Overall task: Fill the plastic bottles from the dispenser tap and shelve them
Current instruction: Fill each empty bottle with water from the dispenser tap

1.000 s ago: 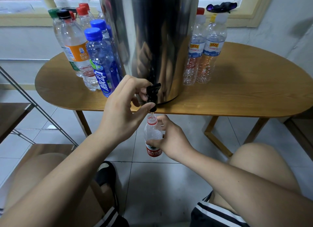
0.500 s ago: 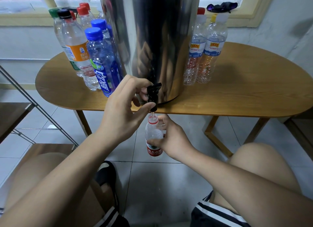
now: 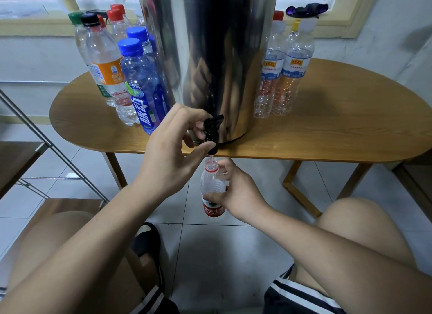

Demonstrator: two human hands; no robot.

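Note:
A tall steel dispenser (image 3: pixel 217 56) stands on the wooden table (image 3: pixel 327 131), its black tap (image 3: pixel 211 131) hanging over the front edge. My left hand (image 3: pixel 170 154) grips the tap, thumb under the spout and fingers curled over the lever. A thin stream runs from the spout into the open neck of a clear bottle with a red label (image 3: pixel 211 187). My right hand (image 3: pixel 236 192) holds that bottle upright below the tap, fingers wrapped round its middle.
Several capped bottles (image 3: pixel 138 84) stand left of the dispenser, and two clear ones (image 3: pixel 287 65) stand to its right. A metal-framed shelf with wooden boards (image 3: pixel 21 159) is at the left. My knees flank the tiled floor below.
Both hands keep the same grip. The bottle has stayed under the spout while water keeps running into it.

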